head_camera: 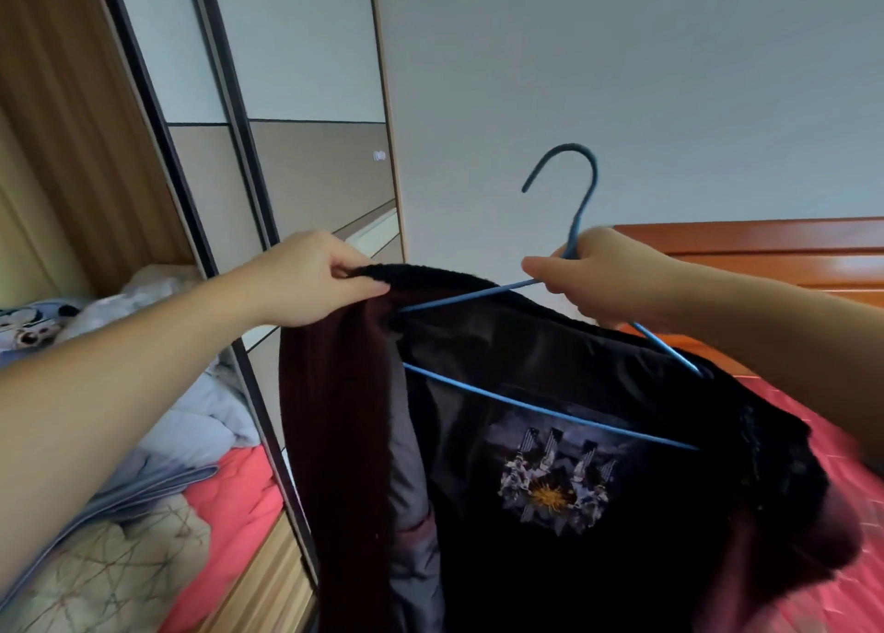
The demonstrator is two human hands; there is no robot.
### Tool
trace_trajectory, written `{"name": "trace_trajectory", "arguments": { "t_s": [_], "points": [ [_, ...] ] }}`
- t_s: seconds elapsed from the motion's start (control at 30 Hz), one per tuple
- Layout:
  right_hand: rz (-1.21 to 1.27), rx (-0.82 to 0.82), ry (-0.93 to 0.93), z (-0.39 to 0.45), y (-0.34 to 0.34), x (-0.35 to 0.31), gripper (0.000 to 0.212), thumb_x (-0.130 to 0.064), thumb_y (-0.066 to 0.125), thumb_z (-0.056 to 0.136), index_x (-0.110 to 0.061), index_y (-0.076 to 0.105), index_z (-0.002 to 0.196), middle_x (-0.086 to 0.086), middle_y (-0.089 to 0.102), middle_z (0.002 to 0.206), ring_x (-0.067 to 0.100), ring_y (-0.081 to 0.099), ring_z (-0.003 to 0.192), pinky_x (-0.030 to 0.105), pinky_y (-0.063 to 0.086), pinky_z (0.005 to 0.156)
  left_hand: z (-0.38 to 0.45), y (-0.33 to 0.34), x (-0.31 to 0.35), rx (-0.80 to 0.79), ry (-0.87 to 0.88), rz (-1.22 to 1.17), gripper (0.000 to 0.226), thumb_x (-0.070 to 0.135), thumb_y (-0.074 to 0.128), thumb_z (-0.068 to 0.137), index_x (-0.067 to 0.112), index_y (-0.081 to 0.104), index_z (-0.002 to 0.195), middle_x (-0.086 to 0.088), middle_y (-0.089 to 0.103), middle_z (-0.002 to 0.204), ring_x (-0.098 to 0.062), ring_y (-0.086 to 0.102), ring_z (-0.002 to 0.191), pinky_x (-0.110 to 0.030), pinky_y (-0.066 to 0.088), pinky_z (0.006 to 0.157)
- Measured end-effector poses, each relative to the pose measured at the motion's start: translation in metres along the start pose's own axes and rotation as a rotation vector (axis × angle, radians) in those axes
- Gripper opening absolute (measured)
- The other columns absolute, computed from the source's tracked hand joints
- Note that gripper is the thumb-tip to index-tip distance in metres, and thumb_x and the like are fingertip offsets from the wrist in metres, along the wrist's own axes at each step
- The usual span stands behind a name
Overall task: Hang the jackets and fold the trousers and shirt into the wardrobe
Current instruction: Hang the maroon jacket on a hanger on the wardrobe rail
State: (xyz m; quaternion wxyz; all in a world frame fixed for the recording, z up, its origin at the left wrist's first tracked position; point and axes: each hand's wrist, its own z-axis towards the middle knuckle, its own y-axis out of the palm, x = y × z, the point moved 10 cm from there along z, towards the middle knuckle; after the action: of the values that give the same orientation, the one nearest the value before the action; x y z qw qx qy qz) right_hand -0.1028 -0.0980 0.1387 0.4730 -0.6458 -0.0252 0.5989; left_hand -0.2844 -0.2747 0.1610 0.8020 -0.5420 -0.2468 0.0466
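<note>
A dark jacket (478,513) with a maroon front panel, black lining and a printed patch hangs in front of me over a blue wire hanger (569,230). My left hand (311,278) pinches the jacket's black collar at the left shoulder. My right hand (598,273) grips the hanger just below its hook, which points up and left. The hanger's lower bar crosses the inside of the jacket, and its right end sits under the right shoulder.
A mirrored sliding wardrobe door (296,163) stands to the left, reflecting bedding. A bed with a red cover (842,441) and a wooden headboard (765,245) lies behind the jacket on the right. A grey wall fills the upper right.
</note>
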Motion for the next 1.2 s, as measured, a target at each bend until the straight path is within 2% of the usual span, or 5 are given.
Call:
{"name": "trace_trajectory", "arguments": {
  "t_s": [0.2, 0.6, 0.8, 1.1, 1.2],
  "points": [
    [0.041, -0.046, -0.007, 0.005, 0.020, -0.019, 0.037, -0.039, 0.056, 0.090, -0.013, 0.053, 0.064, -0.010, 0.032, 0.034, 0.011, 0.027, 0.031, 0.017, 0.022, 0.035, -0.001, 0.027, 0.050, -0.019, 0.103, 0.141, 0.040, 0.026, 0.066, 0.086, 0.045, 0.060, 0.120, 0.026, 0.062, 0.115, 0.003, 0.054, 0.104, -0.019, 0.040, 0.090],
    [0.208, -0.367, -0.094, -0.017, 0.008, -0.011, 0.026, -0.016, 0.046, 0.085, -0.009, 0.067, 0.073, 0.005, 0.064, 0.067, 0.018, 0.055, 0.057, 0.025, 0.048, 0.055, 0.037, 0.081, 0.127, -0.279, 0.099, -0.332, 0.012, 0.028, 0.072, 0.077, 0.020, 0.072, 0.068, 0.006, 0.046, 0.052, -0.012, 0.041, 0.050, -0.030, 0.040, 0.059],
    [-0.623, -0.452, 0.026, -0.042, -0.040, 0.104, 0.041, -0.066, 0.064, 0.073, -0.035, 0.070, 0.100, -0.022, 0.069, 0.096, -0.006, 0.064, 0.089, 0.023, 0.050, 0.084, 0.043, 0.077, 0.094, -0.213, -0.072, -0.501, 0.053, 0.063, 0.066, 0.076, 0.020, 0.045, 0.054, 0.005, 0.027, 0.050, -0.012, 0.020, 0.041, -0.020, 0.019, 0.039],
    [-0.773, 0.010, -0.151, -0.035, -0.023, 0.116, 0.076, -0.080, 0.043, 0.072, -0.026, 0.055, 0.125, -0.009, 0.063, 0.112, 0.019, 0.061, 0.104, 0.040, 0.052, 0.085, 0.049, 0.062, 0.060, 0.027, -0.097, -0.373, 0.058, 0.057, 0.061, 0.086, 0.020, 0.042, 0.046, 0.009, 0.032, 0.041, -0.008, 0.026, 0.032, -0.027, 0.024, 0.045],
    [-0.867, 0.120, -0.239, -0.023, 0.000, 0.096, 0.047, -0.068, 0.041, 0.079, -0.026, 0.058, 0.086, -0.003, 0.063, 0.090, 0.027, 0.063, 0.085, 0.036, 0.050, 0.065, 0.045, 0.056, 0.058, 0.069, -0.067, -0.342, 0.059, 0.056, 0.061, 0.087, 0.020, 0.043, 0.044, 0.009, 0.030, 0.041, -0.007, 0.025, 0.033, -0.027, 0.026, 0.046]
  ]
}}
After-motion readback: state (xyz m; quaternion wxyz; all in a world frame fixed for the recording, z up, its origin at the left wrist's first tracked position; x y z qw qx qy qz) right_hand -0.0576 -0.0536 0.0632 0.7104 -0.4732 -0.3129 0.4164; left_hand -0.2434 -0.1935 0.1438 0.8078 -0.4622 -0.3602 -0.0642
